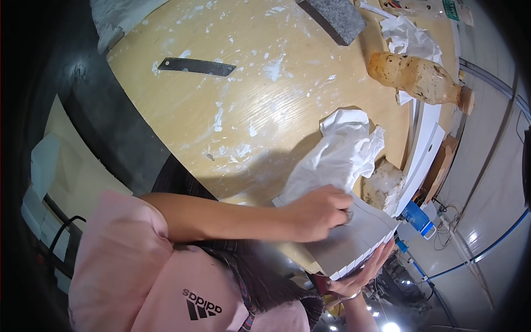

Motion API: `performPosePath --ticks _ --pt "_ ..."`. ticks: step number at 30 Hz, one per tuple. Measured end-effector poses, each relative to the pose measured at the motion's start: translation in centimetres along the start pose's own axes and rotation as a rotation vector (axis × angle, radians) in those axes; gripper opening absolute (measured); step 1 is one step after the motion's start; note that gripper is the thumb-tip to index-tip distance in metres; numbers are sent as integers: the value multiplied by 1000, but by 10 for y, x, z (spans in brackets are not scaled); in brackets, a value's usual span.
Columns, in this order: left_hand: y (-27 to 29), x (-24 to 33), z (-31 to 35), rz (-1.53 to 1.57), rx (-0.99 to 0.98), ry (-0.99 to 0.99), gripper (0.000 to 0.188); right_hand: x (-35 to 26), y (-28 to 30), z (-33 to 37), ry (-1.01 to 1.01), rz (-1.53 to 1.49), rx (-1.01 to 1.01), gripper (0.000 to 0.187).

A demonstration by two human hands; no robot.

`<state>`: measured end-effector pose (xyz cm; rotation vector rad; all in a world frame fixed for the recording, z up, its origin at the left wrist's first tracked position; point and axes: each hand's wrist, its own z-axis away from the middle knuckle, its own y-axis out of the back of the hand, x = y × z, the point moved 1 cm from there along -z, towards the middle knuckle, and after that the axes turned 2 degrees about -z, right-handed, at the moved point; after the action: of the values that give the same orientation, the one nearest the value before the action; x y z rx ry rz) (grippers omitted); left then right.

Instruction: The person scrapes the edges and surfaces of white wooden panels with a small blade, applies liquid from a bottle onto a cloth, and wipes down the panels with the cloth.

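Note:
My left hand (316, 214) is closed in a fist above a fanned stack of grey sheets (357, 235) with white stepped edges. A small dark, shiny bit shows at its fingers; what it is I cannot make out. Just beyond the fist, a crumpled white cloth (338, 152) lies partly against the stack. Whether the fist also grips the cloth is unclear. At the stack's near right edge, my right hand (362, 275) holds it, fingers stretched along the white edges and a bracelet at the wrist.
A flat dark metal blade (197, 67) lies on the paint-spotted wooden table (260, 105). A grey stone block (336, 21) sits at the far edge. To the right are a stained plastic bottle (417, 79), a dirty whitish lump (383, 185), long white strips (423, 157) and a blue container (416, 217).

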<state>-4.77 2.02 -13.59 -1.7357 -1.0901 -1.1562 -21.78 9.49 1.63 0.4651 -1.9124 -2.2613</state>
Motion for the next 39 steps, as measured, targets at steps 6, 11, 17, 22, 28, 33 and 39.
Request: performPosePath --ticks 6,11,17,22,28,33,39 --pt "-7 -16 -24 289 84 127 9 2 -2 -2 8 -45 -4 117" --pt "19 -36 -11 -86 -189 24 9 8 -1 4 -30 -73 26 117" --pt "-2 -20 -15 155 46 -91 10 3 0 1 -41 -83 16 121" --pt "1 -15 -35 270 -46 35 11 7 -4 4 -29 -91 33 120" --pt "23 -38 -13 -155 -121 -105 11 4 1 4 -42 -68 29 119" --pt "5 -19 -24 6 -56 -66 8 3 -6 -2 -6 -118 25 116" --pt "40 -33 -25 -155 -259 20 7 4 0 2 -60 -88 6 119"
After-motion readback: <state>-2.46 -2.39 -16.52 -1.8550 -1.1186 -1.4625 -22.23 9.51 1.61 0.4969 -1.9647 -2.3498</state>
